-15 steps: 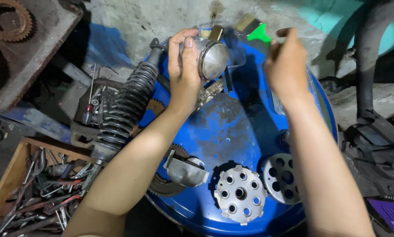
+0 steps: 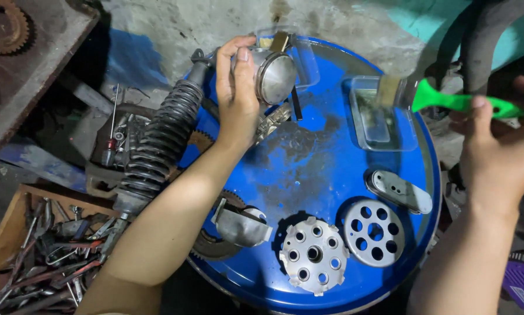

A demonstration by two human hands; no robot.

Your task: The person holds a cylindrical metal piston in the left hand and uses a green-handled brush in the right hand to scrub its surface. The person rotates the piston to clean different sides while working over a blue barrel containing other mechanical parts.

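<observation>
Metal piston (image 2: 273, 74) sits pinched in left hand (image 2: 238, 96) fingers, held over far edge of blue drum lid (image 2: 326, 175). Right hand (image 2: 498, 146) fingers wrap green-handled brush (image 2: 448, 100), far right, just beside clear tray (image 2: 381, 116)

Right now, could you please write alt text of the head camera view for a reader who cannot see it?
Over a blue drum lid, the left hand holds a metal piston and the right hand holds a green-handled brush. A clear tray and perforated metal discs lie on the lid.
</observation>
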